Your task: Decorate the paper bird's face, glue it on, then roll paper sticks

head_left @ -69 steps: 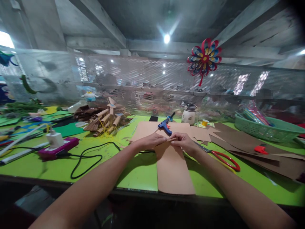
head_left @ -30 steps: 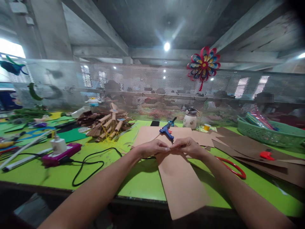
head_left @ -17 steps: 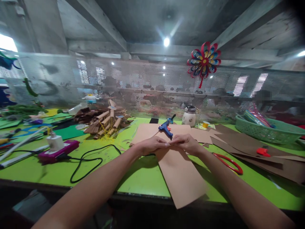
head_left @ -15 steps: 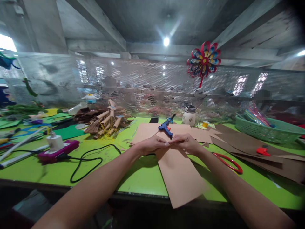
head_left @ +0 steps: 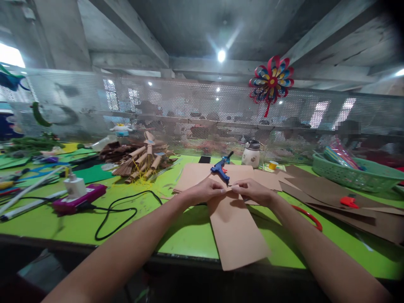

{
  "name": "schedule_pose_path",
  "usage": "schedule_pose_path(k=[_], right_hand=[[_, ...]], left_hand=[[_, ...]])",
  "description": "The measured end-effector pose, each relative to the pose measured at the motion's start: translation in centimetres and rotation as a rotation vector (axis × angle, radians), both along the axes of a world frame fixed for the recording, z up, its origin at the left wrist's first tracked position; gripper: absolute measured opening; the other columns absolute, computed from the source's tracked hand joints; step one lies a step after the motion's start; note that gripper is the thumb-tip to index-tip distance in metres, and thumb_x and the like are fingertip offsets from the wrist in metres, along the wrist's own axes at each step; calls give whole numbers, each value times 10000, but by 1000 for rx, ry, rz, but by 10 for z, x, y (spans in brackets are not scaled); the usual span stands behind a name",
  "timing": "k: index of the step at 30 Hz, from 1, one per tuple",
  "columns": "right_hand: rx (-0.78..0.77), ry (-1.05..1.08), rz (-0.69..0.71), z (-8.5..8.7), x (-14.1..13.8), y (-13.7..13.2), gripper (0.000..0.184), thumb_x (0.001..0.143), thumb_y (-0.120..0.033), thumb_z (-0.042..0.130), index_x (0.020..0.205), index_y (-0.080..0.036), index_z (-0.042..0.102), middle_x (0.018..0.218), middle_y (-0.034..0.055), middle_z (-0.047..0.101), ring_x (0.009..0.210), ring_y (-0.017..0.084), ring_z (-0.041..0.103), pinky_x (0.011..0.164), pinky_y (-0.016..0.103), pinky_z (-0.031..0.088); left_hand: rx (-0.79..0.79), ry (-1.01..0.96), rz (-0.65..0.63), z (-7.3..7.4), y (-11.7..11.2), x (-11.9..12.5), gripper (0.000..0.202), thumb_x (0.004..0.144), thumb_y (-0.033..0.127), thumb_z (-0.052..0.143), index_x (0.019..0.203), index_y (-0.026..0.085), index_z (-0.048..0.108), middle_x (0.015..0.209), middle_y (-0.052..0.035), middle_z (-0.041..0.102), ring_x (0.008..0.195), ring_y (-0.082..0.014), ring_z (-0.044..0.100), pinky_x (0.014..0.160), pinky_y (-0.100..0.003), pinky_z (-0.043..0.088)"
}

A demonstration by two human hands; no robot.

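Observation:
A long strip of light brown paper point(head_left: 238, 235) slants toward me, its near end jutting past the table's front edge. My left hand point(head_left: 206, 190) pinches the left side of its far end, thumb on top. Opposite it, my right hand point(head_left: 252, 191) grips the right side of that same end between thumb and fingers. Just beyond both hands a blue glue gun point(head_left: 221, 169) with a red trigger rests on a stack of light brown sheets point(head_left: 192, 173). The fingertips hide the strip's far edge in part.
Left are a purple power strip point(head_left: 78, 198) with a black cable point(head_left: 134, 210) and a bundle of rolled brown paper point(head_left: 148, 158). A jar point(head_left: 251, 155) stands behind. Red-handled scissors point(head_left: 311, 216), dark brown sheets point(head_left: 328, 198) and a green basket point(head_left: 362, 174) lie right.
My hands have drawn slightly apart along the strip's far end, the right one shifting right. The strip's near end has swung a little left, and my right forearm covers more of the red handle.

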State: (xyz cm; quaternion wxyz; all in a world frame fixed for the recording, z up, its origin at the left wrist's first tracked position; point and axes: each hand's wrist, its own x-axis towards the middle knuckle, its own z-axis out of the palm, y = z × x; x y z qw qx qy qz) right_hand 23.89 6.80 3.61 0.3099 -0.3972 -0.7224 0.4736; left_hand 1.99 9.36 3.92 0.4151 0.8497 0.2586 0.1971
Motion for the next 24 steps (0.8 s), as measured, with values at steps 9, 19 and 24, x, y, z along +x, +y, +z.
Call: schedule_pose_path(k=[9,19,24], right_hand=[[41,66,-5,-7,-5,4,320,720,-419,611,719,-102,566,514,-39,425,449,50,322,429,206,195],[8,90,-114,-8,-6,5,369,678,-463,630,790,-112,621,493,-63,382,400,42,311,378,190,230],[32,96,-116,-8,-5,4,343,685,-440,633,783,-112,638,500,-50,420,394,43,335,367,187,274]], left_hand=[[145,-20,-17,4,-1,1,416,801,491,432,676,108,537,573,37,371,521,-64,290,475,-185,226],[428,-6,97,-2,-1,4,414,843,450,391,788,104,612,657,-10,537,592,-92,437,513,-180,291],[459,-18,89,-2,-2,4,391,848,427,401,804,106,620,664,-13,550,602,-94,453,524,-178,307]])
